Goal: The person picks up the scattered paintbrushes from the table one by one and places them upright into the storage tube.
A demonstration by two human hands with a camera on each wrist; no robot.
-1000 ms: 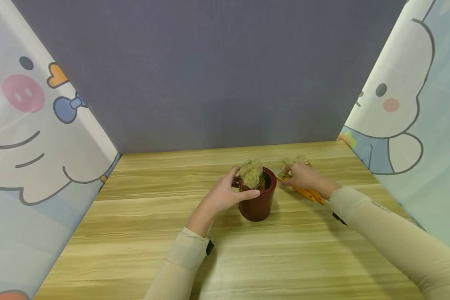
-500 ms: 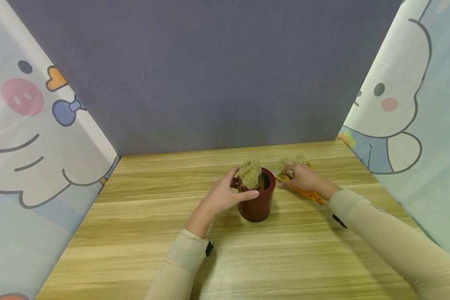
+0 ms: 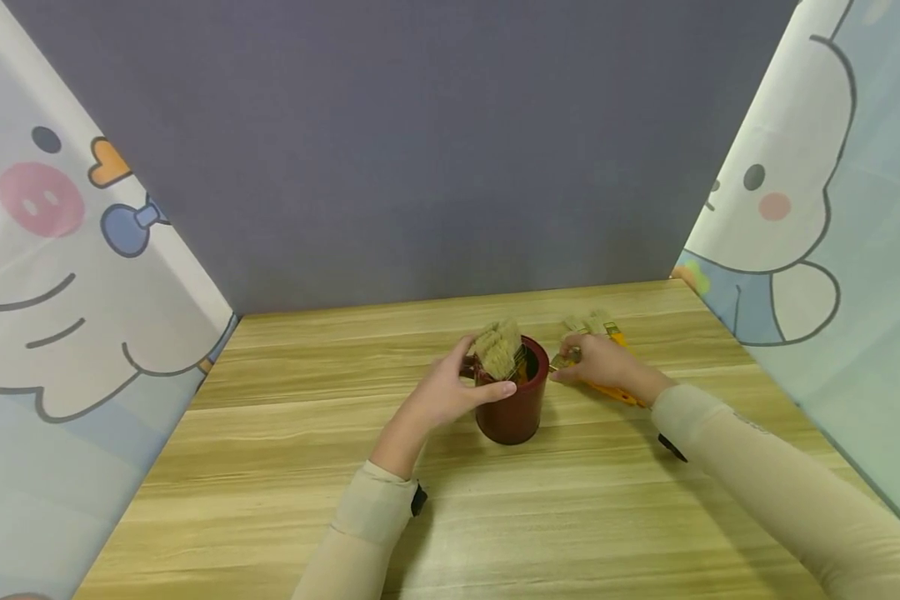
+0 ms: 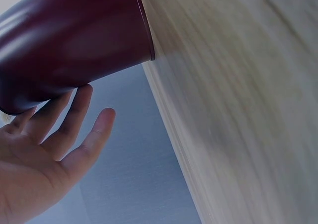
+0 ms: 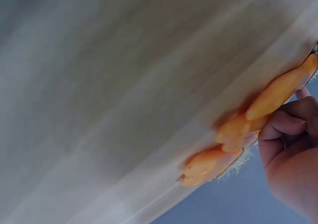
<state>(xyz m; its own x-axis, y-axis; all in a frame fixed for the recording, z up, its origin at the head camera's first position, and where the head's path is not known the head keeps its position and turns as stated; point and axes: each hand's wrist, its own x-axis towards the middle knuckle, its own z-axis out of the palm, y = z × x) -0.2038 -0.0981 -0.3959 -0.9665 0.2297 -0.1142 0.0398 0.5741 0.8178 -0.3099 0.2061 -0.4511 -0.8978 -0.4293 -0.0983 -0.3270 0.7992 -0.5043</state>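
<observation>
A dark red can (image 3: 512, 417) stands upright on the wooden table, with paintbrushes (image 3: 498, 348) in it, bristles up and leaning left. My left hand (image 3: 446, 387) holds the can near its rim, thumb across the near side and fingers round the left. In the left wrist view, fingertips touch the can's wall (image 4: 74, 40). Just right of the can, my right hand (image 3: 607, 365) pinches a paintbrush (image 3: 561, 362) near its metal band. Its orange handle (image 5: 283, 92) shows in the right wrist view. More paintbrushes (image 3: 598, 320) with orange handles lie under and behind this hand.
The wooden table (image 3: 307, 433) runs back to a plain grey panel (image 3: 450, 150). Cartoon-printed sheets stand at both sides, the left sheet (image 3: 82, 333) and the right sheet (image 3: 832, 275).
My right hand has shifted slightly left and toward me with the pinched paintbrush, uncovering more of an orange handle behind it. The left hand and can stay nearly still.
</observation>
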